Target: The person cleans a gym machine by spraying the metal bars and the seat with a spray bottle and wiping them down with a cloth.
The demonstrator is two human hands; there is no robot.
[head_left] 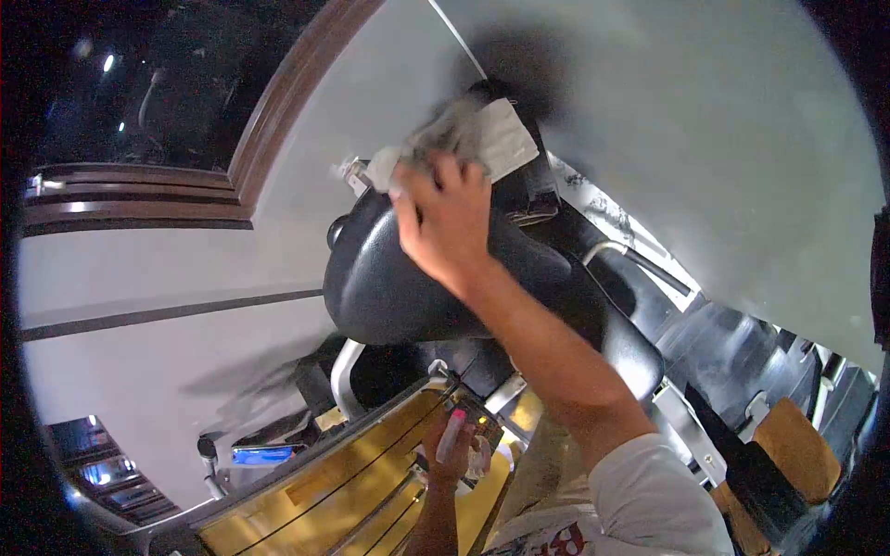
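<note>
My right hand (450, 213) reaches up and forward, its fingers pressed on a greyish-white cloth (508, 139). Part of the cloth is smeared by motion. It lies at the upper edge of a black padded cushion (371, 287), which looks like part of an exercise machine. Lower down, close to my body, my left hand (443, 454) is closed around a small translucent bottle (451, 435) with a pink top. The lower part of that bottle is partly hidden by my fingers.
A grey wall (723, 139) rises behind the cushion, with a brown-framed window (246, 176) at upper left. White metal tubing (345, 375) runs below the cushion. A yellowish panel (306, 505) lies under my left hand. Brown and black pads (797, 449) stand at lower right.
</note>
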